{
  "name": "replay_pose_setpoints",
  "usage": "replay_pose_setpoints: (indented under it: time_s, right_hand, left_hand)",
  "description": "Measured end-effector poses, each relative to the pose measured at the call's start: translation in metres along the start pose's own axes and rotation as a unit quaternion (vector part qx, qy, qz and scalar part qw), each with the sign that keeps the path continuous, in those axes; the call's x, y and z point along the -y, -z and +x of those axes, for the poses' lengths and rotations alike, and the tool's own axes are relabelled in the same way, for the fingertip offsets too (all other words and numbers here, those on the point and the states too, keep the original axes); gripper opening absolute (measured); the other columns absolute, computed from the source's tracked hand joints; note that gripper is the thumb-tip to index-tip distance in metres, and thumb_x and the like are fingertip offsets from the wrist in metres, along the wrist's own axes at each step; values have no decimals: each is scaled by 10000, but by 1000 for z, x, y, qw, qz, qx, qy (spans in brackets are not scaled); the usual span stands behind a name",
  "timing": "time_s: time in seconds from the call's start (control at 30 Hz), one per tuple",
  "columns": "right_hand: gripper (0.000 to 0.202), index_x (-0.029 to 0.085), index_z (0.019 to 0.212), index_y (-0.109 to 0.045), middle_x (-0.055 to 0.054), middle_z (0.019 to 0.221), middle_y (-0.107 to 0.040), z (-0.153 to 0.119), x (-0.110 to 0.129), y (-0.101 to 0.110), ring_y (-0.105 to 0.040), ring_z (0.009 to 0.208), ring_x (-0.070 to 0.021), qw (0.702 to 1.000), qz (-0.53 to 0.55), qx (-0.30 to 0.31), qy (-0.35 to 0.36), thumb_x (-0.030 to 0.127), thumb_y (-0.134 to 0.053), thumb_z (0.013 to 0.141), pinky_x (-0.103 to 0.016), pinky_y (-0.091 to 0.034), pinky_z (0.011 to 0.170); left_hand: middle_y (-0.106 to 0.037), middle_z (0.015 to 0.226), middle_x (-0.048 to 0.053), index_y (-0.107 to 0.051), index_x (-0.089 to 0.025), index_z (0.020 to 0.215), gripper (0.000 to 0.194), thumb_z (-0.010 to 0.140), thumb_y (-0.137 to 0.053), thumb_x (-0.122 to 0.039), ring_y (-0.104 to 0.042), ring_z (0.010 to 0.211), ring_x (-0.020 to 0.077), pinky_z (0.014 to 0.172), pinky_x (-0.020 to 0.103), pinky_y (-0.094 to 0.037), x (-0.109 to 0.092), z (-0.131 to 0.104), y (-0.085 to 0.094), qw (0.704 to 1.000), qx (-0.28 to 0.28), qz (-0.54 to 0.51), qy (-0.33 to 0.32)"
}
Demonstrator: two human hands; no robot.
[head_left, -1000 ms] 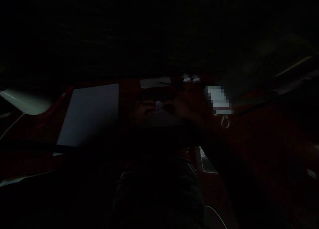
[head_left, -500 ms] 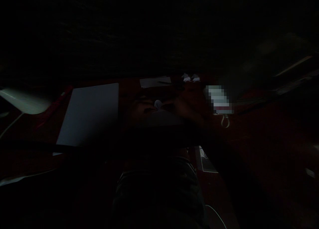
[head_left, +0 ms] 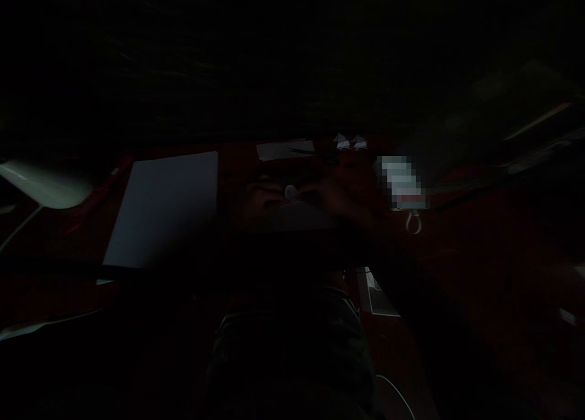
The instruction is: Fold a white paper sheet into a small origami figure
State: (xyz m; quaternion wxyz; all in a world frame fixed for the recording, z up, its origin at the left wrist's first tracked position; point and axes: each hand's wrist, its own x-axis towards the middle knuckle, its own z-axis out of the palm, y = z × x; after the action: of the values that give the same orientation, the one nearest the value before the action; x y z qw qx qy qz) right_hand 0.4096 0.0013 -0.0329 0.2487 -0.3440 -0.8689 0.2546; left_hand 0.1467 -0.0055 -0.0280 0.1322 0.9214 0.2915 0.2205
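The view is very dark. At the table's middle, my left hand (head_left: 259, 202) and my right hand (head_left: 333, 199) face each other, fingers bent inward. Between their fingertips stands a small pale piece with a rounded top (head_left: 290, 192), which looks like folded paper. Both hands seem closed on its sides, though the fingers are hard to make out. Just below it lies a dim pale sheet (head_left: 299, 217), close under the hands. Beyond the hands, dark scissors (head_left: 320, 154) rest partly on a white paper strip (head_left: 276, 152).
Two small folded white papers (head_left: 342, 142) stand at the back. A blurred-out phone (head_left: 402, 182) with a looped strap (head_left: 413, 223) lies right. To the left are a large pale flat sheet (head_left: 167, 203), a long red object (head_left: 98, 194) and a white lamp-like shape (head_left: 55, 188).
The small pale piece has shifted very slightly right and down between my fingers. My hands stay in nearly the same place; the other things have not moved.
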Motion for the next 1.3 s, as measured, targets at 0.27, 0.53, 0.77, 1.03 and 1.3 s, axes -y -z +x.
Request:
replay_pose_setpoints:
  time_s: [0.27,0.53,0.77,1.03,1.3]
  right_hand:
    - [265,269,1008,-859,-37,1143,-824,-1,1,0,-743,1070,-222,1000,-5,-3,-16,103,-659,961,-354,-541,936]
    - [255,288,1059,-870,-54,1211,-829,0,-1,0,-753,1156,-249,1000,3,-7,-8,123,-703,959,-406,-547,1021]
    - [231,262,1065,-860,-47,1204,-822,-2,5,3,-758,1099,-229,1000,-24,2,-15,151,-678,974,-358,-561,950]
    - [206,242,1035,-856,-61,1187,-824,0,-3,1,-758,1081,-231,1000,-8,-1,8,148,-699,941,-359,-556,924]
    - [161,241,929,-852,-47,1089,-825,0,0,5,-747,1013,-220,1000,5,4,-9,132,-736,908,-335,-532,881]
  left_hand:
    - [-804,1065,40,-859,-273,1041,230,1026,-633,-236,-673,1047,239,964,408,-511,2,0,-2,1000,-10,4,-5]
    - [-805,1080,49,-860,-263,1022,219,1024,-640,-261,-666,1056,246,958,409,-513,3,0,-3,1000,-3,16,2]
    - [-800,1056,36,-839,-246,1014,203,1023,-637,-235,-669,1045,235,995,407,-508,1,0,-1,1000,-6,19,-3]
    - [-774,1116,45,-842,-255,1021,177,995,-674,-208,-626,1080,260,980,428,-490,-2,-1,-1,999,-3,41,14]
    - [-768,1008,53,-837,-244,1003,190,1018,-648,-257,-632,1045,261,964,424,-486,2,-1,-1,999,11,40,13]
